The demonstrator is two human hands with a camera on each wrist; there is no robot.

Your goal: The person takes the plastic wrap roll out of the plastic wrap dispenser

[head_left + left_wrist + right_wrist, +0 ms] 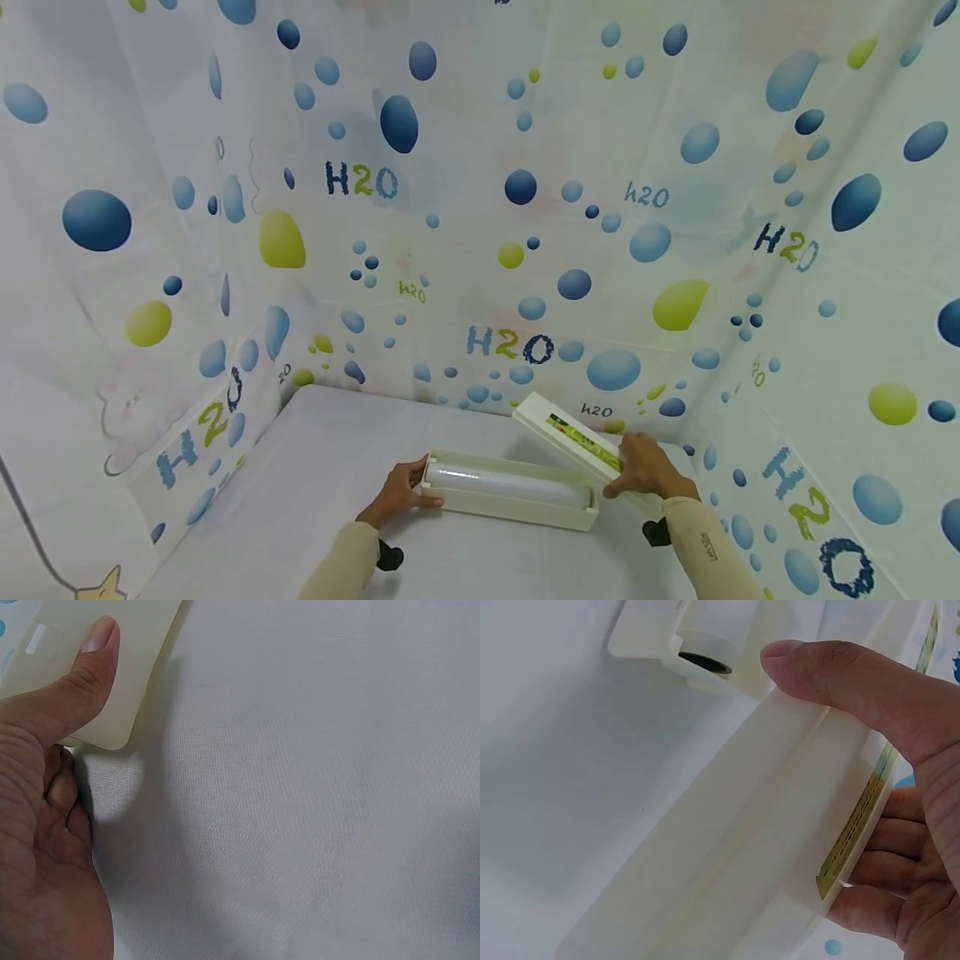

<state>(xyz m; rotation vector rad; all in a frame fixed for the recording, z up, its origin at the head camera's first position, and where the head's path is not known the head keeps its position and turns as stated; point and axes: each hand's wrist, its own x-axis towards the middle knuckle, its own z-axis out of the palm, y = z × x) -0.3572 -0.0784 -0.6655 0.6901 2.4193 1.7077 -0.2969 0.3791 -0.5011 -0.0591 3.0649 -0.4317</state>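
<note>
A long cream plastic-wrap dispenser box (pixel 517 512) lies uncovered, a roll of clear plastic wrap (pixel 510 483) inside it. At the box's left end, my left hand (pixel 400 490) grips it, with the thumb on the front wall. That thumb lies across the cream box end (pixel 127 697) in the left wrist view. My right hand (pixel 651 468) holds the long lid (pixel 534 408), which bears a yellow-green label (pixel 585 442). The lid is tilted, behind and right of the box. In the right wrist view, thumb and fingers clasp opposite sides of the lid (pixel 727 847).
A white cloth-covered table (pixel 337 442) lies under the work. Behind and on both sides hang white curtains (pixel 465 167) printed with blue and green drops and H2O lettering. Black camera mounts (pixel 390 556) sit under both wrists.
</note>
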